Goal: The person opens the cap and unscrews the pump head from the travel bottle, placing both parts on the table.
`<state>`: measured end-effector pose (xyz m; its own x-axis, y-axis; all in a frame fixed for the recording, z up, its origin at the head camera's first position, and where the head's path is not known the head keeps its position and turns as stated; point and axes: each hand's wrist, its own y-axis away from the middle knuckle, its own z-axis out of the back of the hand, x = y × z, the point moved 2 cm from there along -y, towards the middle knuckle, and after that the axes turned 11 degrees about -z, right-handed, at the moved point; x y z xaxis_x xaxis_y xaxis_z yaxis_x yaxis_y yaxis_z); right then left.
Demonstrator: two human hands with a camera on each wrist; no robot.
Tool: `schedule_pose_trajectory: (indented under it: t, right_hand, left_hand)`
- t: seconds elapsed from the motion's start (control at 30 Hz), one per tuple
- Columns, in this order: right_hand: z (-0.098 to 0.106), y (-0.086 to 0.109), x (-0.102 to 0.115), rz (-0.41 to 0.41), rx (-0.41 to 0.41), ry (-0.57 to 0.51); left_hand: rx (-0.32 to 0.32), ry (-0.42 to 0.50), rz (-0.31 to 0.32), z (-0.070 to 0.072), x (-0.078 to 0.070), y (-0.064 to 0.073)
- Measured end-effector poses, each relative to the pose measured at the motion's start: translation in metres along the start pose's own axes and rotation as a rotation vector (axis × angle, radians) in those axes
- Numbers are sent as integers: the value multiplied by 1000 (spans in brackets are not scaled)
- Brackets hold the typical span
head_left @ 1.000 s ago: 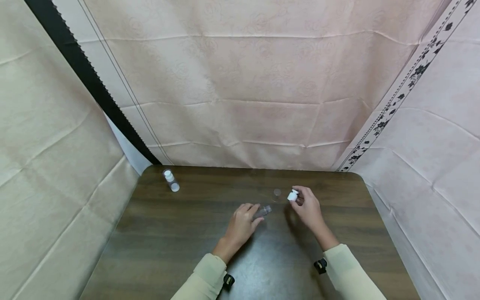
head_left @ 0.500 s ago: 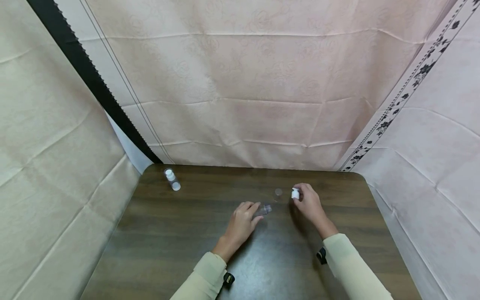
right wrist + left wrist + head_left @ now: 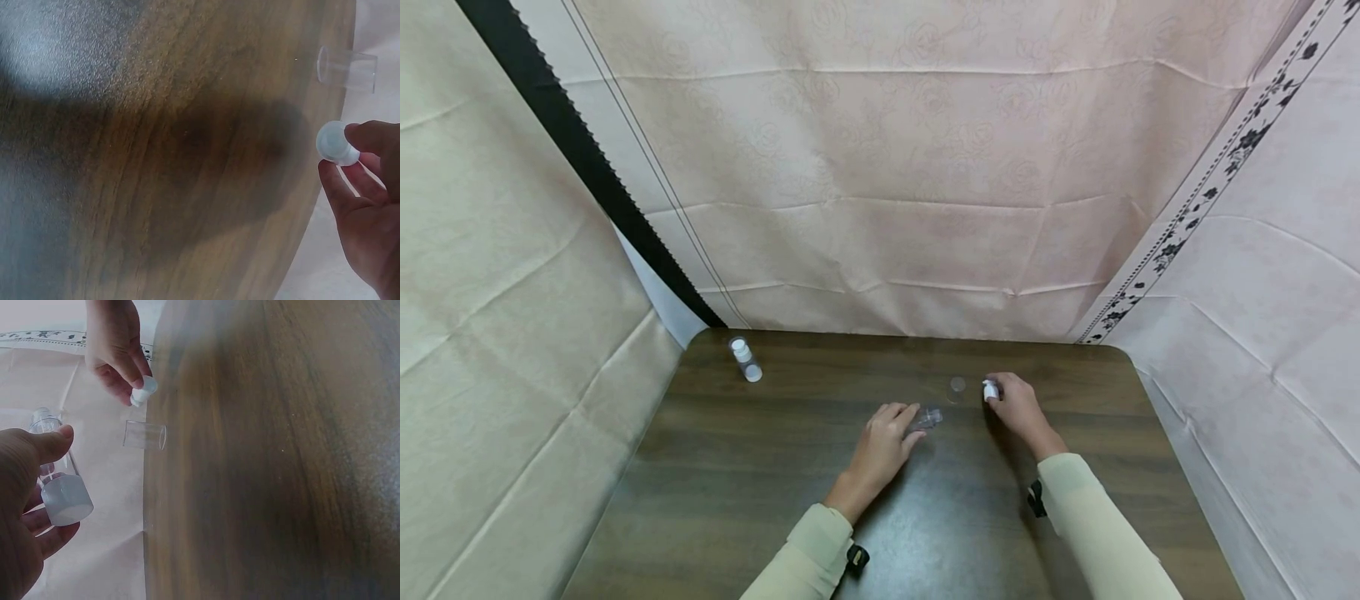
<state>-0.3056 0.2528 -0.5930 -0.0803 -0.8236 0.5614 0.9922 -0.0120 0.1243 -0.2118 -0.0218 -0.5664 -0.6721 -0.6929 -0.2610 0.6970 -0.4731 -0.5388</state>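
My left hand (image 3: 880,454) holds a small clear bottle (image 3: 929,419) between thumb and fingers, low over the table. In the left wrist view the bottle (image 3: 59,469) has a bare threaded neck at the top and a white base. With thumb and fingertips, my right hand (image 3: 1021,414) pinches a small white pump top (image 3: 991,390), apart from the bottle. The right wrist view shows the round, pale underside of this pump top (image 3: 335,144). A clear cylindrical cap (image 3: 957,386) stands on the table between the two hands, nearer the right one.
A second small bottle (image 3: 745,360), with a white top and base, stands at the table's far left corner. The brown wood-grain table (image 3: 775,500) ends at its back edge against hanging pale cloth (image 3: 880,167). More cloth hangs on both sides.
My right hand has shifted slightly right and turned the pump top, so it now lies at a different tilt. The left hand, its bottle and the clear cap stay in place.
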Motion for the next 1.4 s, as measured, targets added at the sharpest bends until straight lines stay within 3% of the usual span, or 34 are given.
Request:
schedule_pose_trajectory:
  t: [0.33,1.1,1.4]
  right_hand:
    - [-4,-8,-7,-58,51,29]
    - [-6,-5,-7,-35,22,23]
    - [-3,-1,-9,-59,34,5]
  left_hand:
    - [-12,6,0,0,1,0]
    - [-25,9,11,-1,4,1]
    - [-78,42,11,-3,10,-6]
